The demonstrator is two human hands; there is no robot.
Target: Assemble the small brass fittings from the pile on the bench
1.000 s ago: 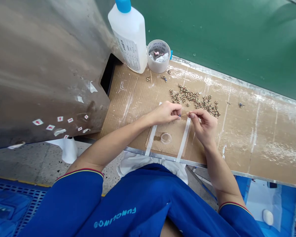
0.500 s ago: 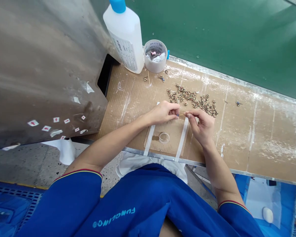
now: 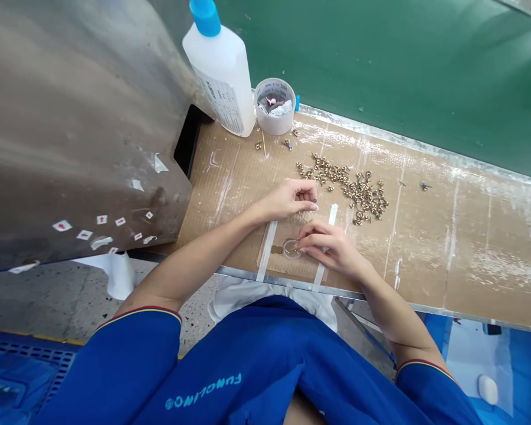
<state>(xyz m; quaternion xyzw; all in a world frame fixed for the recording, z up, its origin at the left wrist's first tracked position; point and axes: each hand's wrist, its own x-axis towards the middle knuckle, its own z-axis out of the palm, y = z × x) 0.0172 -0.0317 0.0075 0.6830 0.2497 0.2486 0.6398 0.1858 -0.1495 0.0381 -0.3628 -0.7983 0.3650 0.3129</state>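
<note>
My left hand (image 3: 298, 198) is closed in a pinch above the cardboard, with a small dark bluish part (image 3: 314, 201) at its fingertips. Too little of that part shows to tell its kind. Below it and to the right, my right hand (image 3: 325, 245) is pinched shut, its fingertips at the right rim of a shallow clear dish (image 3: 291, 249). The thin wooden stick in that hand is barely visible now against the dish. Just beyond both hands lies a pile of small brass-coloured metal pieces (image 3: 363, 193), ring-shaped at the ends.
Cardboard (image 3: 230, 195) covers the bench, with white tape strips (image 3: 268, 251) near the dish. A white bottle with a blue cap (image 3: 223, 77) and a tape roll holding scraps (image 3: 275, 121) stand at the back. A toothpick (image 3: 264, 143) lies nearby. A metal panel (image 3: 92, 118) borders the left.
My right hand has moved down and left, from beside the left fingertips to the clear dish, drawing the stick away from the small part. The left hand stays nearly in place.
</note>
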